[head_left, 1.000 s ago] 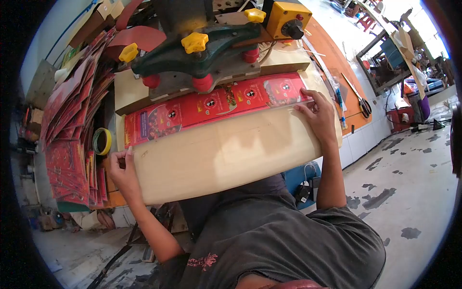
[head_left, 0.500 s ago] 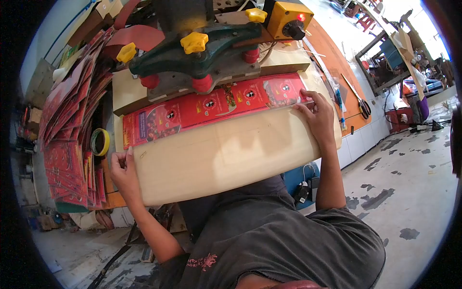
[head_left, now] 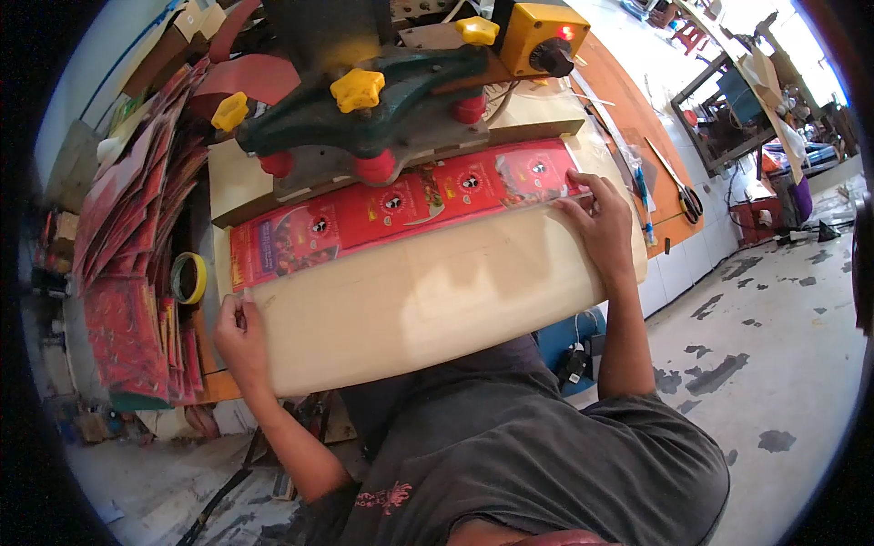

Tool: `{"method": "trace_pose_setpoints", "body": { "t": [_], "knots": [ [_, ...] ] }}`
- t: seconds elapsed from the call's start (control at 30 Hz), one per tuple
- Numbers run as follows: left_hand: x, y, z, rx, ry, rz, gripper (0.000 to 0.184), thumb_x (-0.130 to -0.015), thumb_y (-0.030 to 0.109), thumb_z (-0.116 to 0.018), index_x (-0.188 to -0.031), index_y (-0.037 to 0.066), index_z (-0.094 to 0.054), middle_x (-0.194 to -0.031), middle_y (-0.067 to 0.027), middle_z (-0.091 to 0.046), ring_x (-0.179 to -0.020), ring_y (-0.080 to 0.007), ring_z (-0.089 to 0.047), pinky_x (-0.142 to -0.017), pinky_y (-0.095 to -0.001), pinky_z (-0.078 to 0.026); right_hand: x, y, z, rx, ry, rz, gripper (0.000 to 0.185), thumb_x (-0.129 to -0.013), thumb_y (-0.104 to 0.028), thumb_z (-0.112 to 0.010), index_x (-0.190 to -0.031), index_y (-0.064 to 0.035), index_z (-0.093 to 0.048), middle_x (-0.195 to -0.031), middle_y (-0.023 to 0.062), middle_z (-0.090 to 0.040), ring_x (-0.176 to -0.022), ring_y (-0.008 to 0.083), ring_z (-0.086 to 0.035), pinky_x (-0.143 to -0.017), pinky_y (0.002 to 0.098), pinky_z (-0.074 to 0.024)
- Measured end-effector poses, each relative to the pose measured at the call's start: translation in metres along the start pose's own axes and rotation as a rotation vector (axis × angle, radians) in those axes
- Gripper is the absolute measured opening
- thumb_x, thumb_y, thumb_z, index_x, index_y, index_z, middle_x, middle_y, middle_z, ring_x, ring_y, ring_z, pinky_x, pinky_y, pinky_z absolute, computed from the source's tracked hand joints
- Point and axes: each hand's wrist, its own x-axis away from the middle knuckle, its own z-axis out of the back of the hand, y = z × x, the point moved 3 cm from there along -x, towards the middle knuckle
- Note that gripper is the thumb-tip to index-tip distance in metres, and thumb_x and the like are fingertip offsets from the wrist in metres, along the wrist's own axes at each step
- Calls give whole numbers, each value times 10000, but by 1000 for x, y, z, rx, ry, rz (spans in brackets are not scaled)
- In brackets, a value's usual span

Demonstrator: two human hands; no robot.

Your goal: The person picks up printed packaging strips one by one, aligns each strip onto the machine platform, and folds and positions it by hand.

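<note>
A long red printed sheet (head_left: 401,205) with food pictures and round logos lies on the cream work board (head_left: 428,300). Its far edge runs under a dark green press head (head_left: 364,123). My left hand (head_left: 241,337) pinches the sheet's near left corner, thumb and fingers closed together. At the other end, my right hand (head_left: 596,223) grips the sheet's near right corner between thumb and bent fingers. Yellow star knobs (head_left: 357,91) and red collars (head_left: 375,166) sit on the press.
Stacked red printed sheets (head_left: 132,237) lean at the left, beside a yellow tape roll (head_left: 188,278). A yellow control box (head_left: 543,41) with a black dial and lit red lamp stands at the back. Scissors (head_left: 687,196) and a blue pen (head_left: 644,196) lie on the right.
My left hand has shifted slightly down and right, its fingers curled more. The right hand stays almost where it was. The sheet shows hardly any movement.
</note>
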Motion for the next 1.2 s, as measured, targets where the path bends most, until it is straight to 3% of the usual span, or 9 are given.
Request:
{"method": "trace_pose_setpoints", "body": {
  "t": [0.53, 0.6, 1.2],
  "knots": [
    [2, 1, 3, -14, -58, -22, 338, -997, 145, -617, -777, -24, -423, -650, -94, -342, -609, -169, -333, -558, -358, -333, 2, -3, 1, 6, -9, 2, 461, -806, -248, -843, -1222, -96, -718, -1039, 100, -717, -840, 235, -709, -762, 363, -545],
    [2, 1, 3, -27, -61, -30, 337, -996, 145, -617, -779, -22, -421, -652, -96, -344, -610, -173, -334, -560, -361, -335, 2, -3, 0, -10, 22, 59, 458, -814, -160, -841, -1240, -59, -709, -980, 69, -684, -726, 132, -608, -678, 293, -495],
    [3, -5, 3, -28, -54, -48, 325, -989, 146, -617, -788, -27, -429, -645, -131, -359, -597, -205, -350, -561, -376, -350, 3, -2, 1, 44, 13, 67, 466, -813, -200, -842, -1246, -84, -712, -1010, 84, -699, -767, 157, -649, -714, 320, -518]
  ]
}}
